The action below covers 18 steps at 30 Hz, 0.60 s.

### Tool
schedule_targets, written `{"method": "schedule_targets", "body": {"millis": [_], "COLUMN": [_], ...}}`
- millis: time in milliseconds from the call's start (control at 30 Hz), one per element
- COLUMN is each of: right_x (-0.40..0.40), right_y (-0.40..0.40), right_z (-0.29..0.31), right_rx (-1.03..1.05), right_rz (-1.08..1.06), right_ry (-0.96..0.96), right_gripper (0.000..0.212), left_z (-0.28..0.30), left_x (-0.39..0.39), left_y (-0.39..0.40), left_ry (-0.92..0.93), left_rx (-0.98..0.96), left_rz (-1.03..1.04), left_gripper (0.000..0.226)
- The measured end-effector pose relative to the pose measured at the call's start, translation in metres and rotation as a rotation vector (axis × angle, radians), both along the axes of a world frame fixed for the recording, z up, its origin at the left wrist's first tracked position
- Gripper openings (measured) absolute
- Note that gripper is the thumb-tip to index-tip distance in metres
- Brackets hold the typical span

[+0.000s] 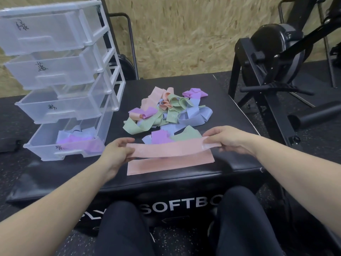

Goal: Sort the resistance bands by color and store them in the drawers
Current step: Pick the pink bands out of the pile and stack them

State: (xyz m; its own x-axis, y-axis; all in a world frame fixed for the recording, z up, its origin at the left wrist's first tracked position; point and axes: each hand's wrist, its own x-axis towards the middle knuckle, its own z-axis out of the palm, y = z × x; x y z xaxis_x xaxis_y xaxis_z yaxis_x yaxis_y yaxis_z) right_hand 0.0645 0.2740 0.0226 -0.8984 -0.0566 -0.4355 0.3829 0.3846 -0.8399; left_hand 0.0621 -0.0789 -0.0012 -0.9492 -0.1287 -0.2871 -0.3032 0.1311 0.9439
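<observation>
I hold an orange resistance band (pixel 166 149) stretched flat between my left hand (pixel 118 151) and my right hand (pixel 230 138), just above the black soft box (pixel 230 111). A second orange band (pixel 169 165) lies flat under it on the box. Behind them sits a heap of mixed bands (pixel 169 111) in orange, green, blue and purple. At the left stands a clear plastic drawer unit (pixel 60 74) with four labelled drawers, all pulled out. The bottom drawer (pixel 46 146) holds purple bands (pixel 81 141); the upper three look empty.
A black exercise machine (pixel 276 58) stands to the right of the box, its frame legs close to the box corner. My knees (pixel 184 228) are against the box's front side. Black rubber flooring surrounds everything, with a board wall behind.
</observation>
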Motion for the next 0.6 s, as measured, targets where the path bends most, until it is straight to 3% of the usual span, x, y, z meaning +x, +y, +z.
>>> {"method": "schedule_targets", "body": {"millis": [100, 267, 600], "right_x": [-0.001, 0.0, -0.005], "right_y": [0.0, -0.006, -0.014], "right_z": [-0.012, -0.028, -0.047], "right_rx": [0.101, 0.299, 0.638], "right_rz": [-0.01, 0.15, 0.271], "right_ry": [0.049, 0.113, 0.248], "right_gripper": [0.02, 0.013, 0.011], "left_z": [-0.012, -0.025, -0.037], "left_x": [0.005, 0.009, 0.007], "left_y": [-0.003, -0.009, -0.008], "left_ry": [-0.014, 0.055, 0.08], "left_rx": [-0.183, -0.547, -0.799], "left_rz": [-0.077, -0.175, -0.267], "left_gripper": [0.037, 0.04, 0.043]}}
